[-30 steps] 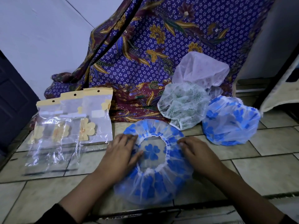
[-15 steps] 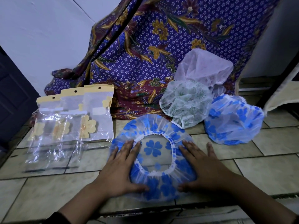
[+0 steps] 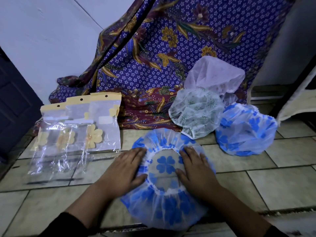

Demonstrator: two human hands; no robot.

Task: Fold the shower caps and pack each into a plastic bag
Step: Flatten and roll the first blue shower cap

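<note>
four shower caps show in the head view, none folded or packed yet, so by my judgement the task is at its very start. the blue-flowered cap (image 3: 166,199) lies opening-up on the tiled floor (image 3: 282,183), spread into a flat disc, its white elastic rim (image 3: 153,155) puckered into a ring around one blue clover print. the left hand (image 3: 124,170) and the right hand (image 3: 196,170) lie flat on that ring's two sides, fingers stretched out and palms down, pressing the film rather than gripping anything. beyond the cap and to its right, a second blue cap (image 3: 246,132), a green-sprigged cap (image 3: 196,113) and a pale cap (image 3: 215,76) sit puffed and crumpled, touching each other. to the cap's left lies a fan of clear plastic bags (image 3: 77,132) with yellow header strips and punched holes (their count is hard to tell); they look empty. all the caps are thin, glossy, translucent film. behind the cap hangs a purple floral batik cloth (image 3: 171,57).
</note>
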